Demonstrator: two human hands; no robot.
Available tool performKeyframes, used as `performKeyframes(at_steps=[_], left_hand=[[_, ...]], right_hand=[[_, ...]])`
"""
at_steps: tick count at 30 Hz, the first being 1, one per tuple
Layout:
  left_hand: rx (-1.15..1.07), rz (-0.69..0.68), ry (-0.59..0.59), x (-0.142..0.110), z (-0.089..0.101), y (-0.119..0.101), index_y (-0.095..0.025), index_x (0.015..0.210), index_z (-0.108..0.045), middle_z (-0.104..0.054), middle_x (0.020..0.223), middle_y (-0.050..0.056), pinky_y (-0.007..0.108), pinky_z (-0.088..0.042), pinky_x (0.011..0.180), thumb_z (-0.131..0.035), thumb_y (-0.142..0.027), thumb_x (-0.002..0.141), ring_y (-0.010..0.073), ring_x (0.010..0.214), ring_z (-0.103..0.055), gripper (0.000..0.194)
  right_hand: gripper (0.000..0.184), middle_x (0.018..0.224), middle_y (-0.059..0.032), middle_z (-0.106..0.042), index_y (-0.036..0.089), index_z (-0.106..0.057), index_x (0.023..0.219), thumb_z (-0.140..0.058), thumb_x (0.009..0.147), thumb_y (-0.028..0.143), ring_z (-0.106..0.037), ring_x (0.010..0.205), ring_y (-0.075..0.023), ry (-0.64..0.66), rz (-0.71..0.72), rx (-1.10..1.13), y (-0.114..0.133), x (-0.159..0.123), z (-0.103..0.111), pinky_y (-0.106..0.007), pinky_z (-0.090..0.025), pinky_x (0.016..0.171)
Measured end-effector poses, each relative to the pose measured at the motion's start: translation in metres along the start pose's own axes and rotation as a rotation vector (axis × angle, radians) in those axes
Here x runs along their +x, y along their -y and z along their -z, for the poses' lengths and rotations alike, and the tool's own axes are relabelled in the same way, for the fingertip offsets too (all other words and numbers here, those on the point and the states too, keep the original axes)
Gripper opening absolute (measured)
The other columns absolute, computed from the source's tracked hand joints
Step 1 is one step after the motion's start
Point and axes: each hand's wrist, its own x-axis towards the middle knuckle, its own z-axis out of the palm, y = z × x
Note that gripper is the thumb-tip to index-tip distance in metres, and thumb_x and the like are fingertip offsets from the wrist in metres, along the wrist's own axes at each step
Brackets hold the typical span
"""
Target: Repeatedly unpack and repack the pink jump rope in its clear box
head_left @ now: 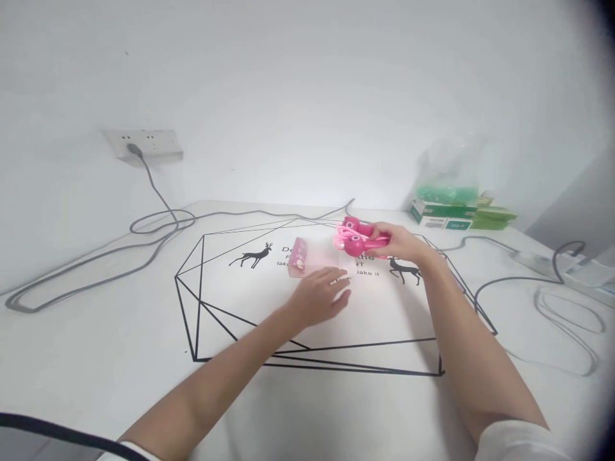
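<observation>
My right hand (396,242) is closed around the handles of a pink jump rope (356,243), holding it above the mat. The handles have rounded animal-head ends with eyes, and light pink cord is bunched beside them. A small see-through box with a pink printed end (298,255) lies on its side on the mat, left of the rope. My left hand (321,298) is at the near side of this box, its fingers stretched to the right and the thumb apart. The fingertips overlap the box's edge; whether they touch it I cannot tell.
A white mat with black lines and deer prints (307,320) covers the table's middle. Green and white boxes (444,214) with a plastic bag stand at the back right. Grey cable (158,240) loops on the left. A power strip (567,272) lies at the right.
</observation>
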Motion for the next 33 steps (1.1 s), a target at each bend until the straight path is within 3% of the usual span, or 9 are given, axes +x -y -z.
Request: performKeyframes(at_steps=[3,5,7,10,12,15,21,25,33], left_hand=[[-0.100,0.044,-0.125,0.009,0.021,0.026,-0.020,0.104,-0.068,-0.070,0.117,0.009,0.040,-0.050,0.098,-0.049,-0.026,0.094,0.0235,0.110,-0.065,0.023],[-0.199,0.189,-0.253,0.016,0.025,0.036,-0.021,0.110,-0.066,-0.066,0.125,0.011,0.045,-0.044,0.106,-0.052,-0.028,0.093,0.0259,0.120,-0.059,0.024],[-0.430,0.401,-0.354,0.025,0.023,0.040,-0.022,0.123,-0.061,-0.059,0.136,0.011,0.045,-0.042,0.109,-0.054,-0.032,0.093,0.0267,0.129,-0.053,0.032],[-0.962,0.676,-0.433,0.042,0.011,0.039,-0.027,0.139,-0.046,-0.046,0.149,0.010,0.041,-0.045,0.108,-0.059,-0.041,0.093,0.0254,0.135,-0.048,0.050],[-1.268,0.732,-0.461,0.053,0.002,0.038,-0.031,0.143,-0.039,-0.042,0.152,0.009,0.038,-0.049,0.103,-0.065,-0.042,0.091,0.0243,0.134,-0.050,0.059],[-1.501,0.796,-0.499,0.063,-0.006,0.042,-0.032,0.146,-0.033,-0.046,0.148,0.010,0.034,-0.054,0.096,-0.075,-0.033,0.085,0.0226,0.127,-0.056,0.074],[-1.591,0.971,-0.358,0.060,-0.001,0.058,-0.028,0.149,-0.030,-0.060,0.130,0.011,0.035,-0.058,0.089,-0.079,-0.008,0.071,0.0218,0.108,-0.066,0.095],[-1.580,1.026,-0.368,0.055,-0.001,0.065,-0.029,0.146,-0.035,-0.056,0.133,0.012,0.037,-0.059,0.084,-0.079,-0.006,0.068,0.0224,0.104,-0.066,0.092],[-1.626,1.074,-0.470,0.053,-0.009,0.077,-0.025,0.140,-0.041,-0.056,0.127,0.011,0.034,-0.058,0.079,-0.073,-0.008,0.074,0.0161,0.092,-0.066,0.076]], right_hand=[[0.040,0.097,-0.0051,-0.068,0.021,-0.056,0.075,-0.081,0.062,0.050,-0.061,0.085,-0.0236,-0.007,0.029,0.009,0.003,0.002,-0.004,-0.035,-0.047,0.073],[0.039,0.098,-0.0054,-0.068,0.021,-0.056,0.075,-0.081,0.062,0.048,-0.060,0.084,-0.0230,-0.018,0.038,0.018,0.005,0.003,-0.007,-0.034,-0.047,0.072],[0.037,0.098,-0.0053,-0.068,0.021,-0.056,0.076,-0.081,0.063,0.047,-0.060,0.084,-0.0229,-0.023,0.048,0.023,0.009,0.005,-0.010,-0.034,-0.047,0.072],[0.033,0.097,-0.0049,-0.067,0.021,-0.057,0.076,-0.080,0.065,0.043,-0.061,0.084,-0.0231,-0.021,0.074,0.033,0.012,0.008,-0.019,-0.034,-0.047,0.072],[0.032,0.098,-0.0051,-0.067,0.021,-0.056,0.075,-0.079,0.065,0.041,-0.061,0.085,-0.0232,-0.026,0.099,0.033,0.012,0.011,-0.026,-0.034,-0.047,0.072],[0.030,0.097,-0.0048,-0.066,0.022,-0.054,0.073,-0.078,0.065,0.037,-0.060,0.087,-0.0231,-0.035,0.146,0.017,0.009,0.016,-0.037,-0.033,-0.046,0.073],[0.031,0.098,-0.0022,-0.064,0.024,-0.060,0.086,-0.080,0.066,0.036,-0.059,0.085,-0.0214,0.021,0.115,0.032,0.007,0.021,-0.050,-0.032,-0.045,0.072],[0.047,0.112,-0.0028,-0.063,0.026,-0.057,0.104,-0.082,0.066,0.038,-0.061,0.090,-0.0214,0.042,0.034,0.158,0.007,0.022,-0.056,-0.033,-0.048,0.073],[0.079,0.138,-0.0081,-0.054,0.030,-0.049,0.131,-0.086,0.063,0.042,-0.057,0.120,-0.0276,-0.123,-0.040,0.396,0.005,0.023,-0.070,-0.041,-0.050,0.096]])
